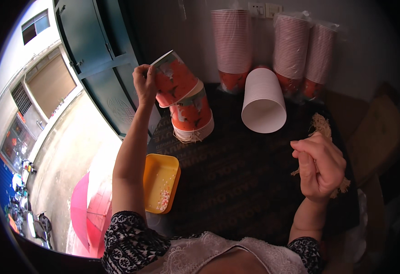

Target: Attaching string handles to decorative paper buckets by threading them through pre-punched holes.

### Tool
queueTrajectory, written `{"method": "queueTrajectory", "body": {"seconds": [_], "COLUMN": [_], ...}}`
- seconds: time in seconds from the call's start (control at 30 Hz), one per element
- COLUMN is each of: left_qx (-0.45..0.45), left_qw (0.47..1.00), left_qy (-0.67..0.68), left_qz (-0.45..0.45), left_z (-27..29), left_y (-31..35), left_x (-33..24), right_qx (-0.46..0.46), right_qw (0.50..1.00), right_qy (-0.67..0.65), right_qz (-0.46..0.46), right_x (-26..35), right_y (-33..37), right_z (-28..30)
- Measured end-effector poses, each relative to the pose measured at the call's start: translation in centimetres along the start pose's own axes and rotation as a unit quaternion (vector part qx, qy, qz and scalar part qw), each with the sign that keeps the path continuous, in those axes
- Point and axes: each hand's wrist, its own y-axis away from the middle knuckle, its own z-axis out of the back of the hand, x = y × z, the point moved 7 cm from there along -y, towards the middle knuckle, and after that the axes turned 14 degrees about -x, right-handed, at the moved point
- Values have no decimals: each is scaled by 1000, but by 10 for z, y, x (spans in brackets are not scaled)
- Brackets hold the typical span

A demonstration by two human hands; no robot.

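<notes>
Head view, left hand: left hand is pinching the red patterned cup by its upper left edge; grip is closing narrowly, thumb and fingers on the wall.
Held cup: is leaning at a tilt over the upright cup stack, overlapping its top; can't tell if they're touching.
Cup stack: is standing on the bench, white rims lowest, raffia strands showing around its base.
Right hand: right hand is curling, thumb and forefinger drawn close, over the raffia bundle; can't tell whether it's gripping any.
Cup handling: thin wall is probably denting easily, so light, even pinching is suiting it; pushing sideways is risking a toppled stack.
Raffia handling: loose ends are likely snagging under rims; keeping them clear is helping.
Nearby: white cup column is lying mouth-forward; yellow tray is sitting by the left forearm, holding small pale bits.
</notes>
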Motion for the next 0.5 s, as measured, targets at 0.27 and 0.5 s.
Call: {"method": "queueTrajectory", "body": {"seconds": [0.27, 0.5], "left_qx": [6, 41], "left_qw": [998, 986], "left_qy": [-49, -76], "left_qz": [-38, -143], "left_z": [-17, -32], "left_y": [9, 22], "left_x": [-36, -62], "right_qx": [21, 22], "right_qw": [1000, 1000], "right_qy": [1, 2], "right_qz": [2, 14], "right_x": [-1, 0], "right_y": [1, 3], "right_z": [-8, -7]}}
